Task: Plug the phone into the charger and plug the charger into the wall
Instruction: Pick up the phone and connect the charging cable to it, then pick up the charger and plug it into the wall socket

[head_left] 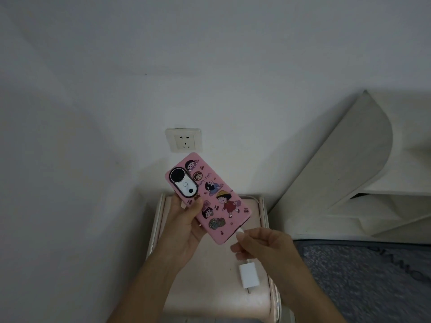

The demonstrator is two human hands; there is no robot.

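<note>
My left hand (186, 227) grips a phone (210, 197) in a pink cartoon case, back side up, tilted above the bedside table. My right hand (258, 245) pinches the white cable plug (240, 233) right at the phone's bottom edge; whether it is fully seated I cannot tell. The white charger block (248, 275) lies on the table below my right hand, prongs pointing toward me. Its cable (256, 201) loops behind the phone. A white wall socket (184, 139) sits on the wall just above the phone, with nothing plugged in.
A pale bedside table (210, 287) stands against the wall under my hands. A white shelf unit (373, 159) rises at the right. A dark grey patterned bed cover (373, 280) fills the lower right.
</note>
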